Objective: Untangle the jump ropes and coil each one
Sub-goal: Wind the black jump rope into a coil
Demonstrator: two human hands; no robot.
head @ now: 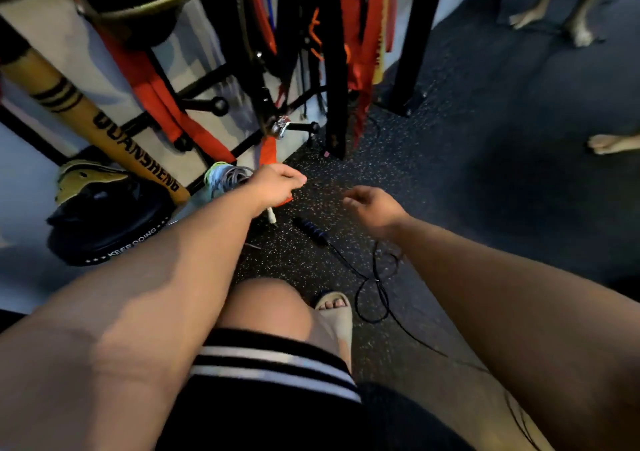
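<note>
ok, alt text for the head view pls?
A crouched person reaches both arms over a speckled floor: the left hand grips an orange-and-white object, and the right hand is open near a black jump rope lying loose. A gear rack stands behind.

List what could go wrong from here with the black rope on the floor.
1. The black cord loops right beside the sandalled foot; a step could snag it and tighten the tangle.
2. Pulling the black handle hard may cinch that loop into a knot.
</note>
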